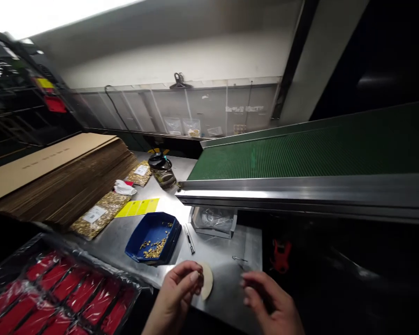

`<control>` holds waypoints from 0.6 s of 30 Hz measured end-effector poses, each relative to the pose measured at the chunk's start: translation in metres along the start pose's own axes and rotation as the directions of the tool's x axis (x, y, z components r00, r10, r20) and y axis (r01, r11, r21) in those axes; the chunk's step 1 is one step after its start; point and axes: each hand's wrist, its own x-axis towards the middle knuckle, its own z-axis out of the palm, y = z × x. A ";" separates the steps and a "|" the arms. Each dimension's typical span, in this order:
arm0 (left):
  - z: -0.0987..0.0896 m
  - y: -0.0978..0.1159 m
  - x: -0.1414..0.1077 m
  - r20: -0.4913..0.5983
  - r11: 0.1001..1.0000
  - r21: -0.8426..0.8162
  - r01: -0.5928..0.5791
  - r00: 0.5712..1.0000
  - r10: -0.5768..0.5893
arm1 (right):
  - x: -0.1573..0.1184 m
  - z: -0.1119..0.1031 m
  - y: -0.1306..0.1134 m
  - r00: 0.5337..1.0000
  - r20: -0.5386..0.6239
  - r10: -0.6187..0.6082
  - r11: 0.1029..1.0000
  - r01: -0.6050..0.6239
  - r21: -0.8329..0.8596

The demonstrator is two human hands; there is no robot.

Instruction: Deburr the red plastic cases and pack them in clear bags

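Note:
My left hand (181, 293) is closed in a pinch around something small and dark that I cannot make out. Just beyond its fingertips lies a round cream-coloured pad (206, 283) on the metal table. To the right, my right hand (270, 302) is half curled, with a gap between thumb and forefinger and nothing visible in it. A thin metal piece (239, 258) lies past its fingertips. Small brass-coloured parts (155, 249) sit in a blue bin (134, 242) ahead of my left hand. Beside the bin is a utility knife (189, 239).
A green conveyor belt (282, 156) with a metal side rail slopes up rightward. At left are stacked cardboard sheets (56, 158) and a plastic-lined box of red items (59, 284). A grey bin of plastic bags (214, 221), a dark-lidded jar (163, 172) and yellow labels (138, 208) stand further back.

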 end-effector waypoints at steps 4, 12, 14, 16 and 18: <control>0.045 -0.006 -0.032 0.080 0.977 -0.170 0.130 0.990 -0.117 | 0.005 0.030 -0.047 0.938 0.227 -0.261 0.965 0.245 0.098; 0.059 -0.006 -0.046 0.038 0.984 -0.144 0.100 0.995 -0.096 | -0.017 0.016 -0.043 1.000 0.001 0.005 0.953 -0.005 0.304; 0.062 -0.009 -0.047 0.053 0.985 -0.141 0.104 0.994 -0.097 | -0.021 0.012 -0.043 0.988 -0.030 0.151 0.920 -0.129 0.371; 0.065 -0.012 -0.047 0.063 0.984 -0.141 0.113 0.993 -0.105 | -0.023 0.007 -0.043 0.980 -0.020 0.196 0.904 -0.172 0.392; 0.067 -0.014 -0.047 0.068 0.982 -0.141 0.124 0.991 -0.115 | -0.023 0.002 -0.042 0.978 0.012 0.208 0.892 -0.195 0.408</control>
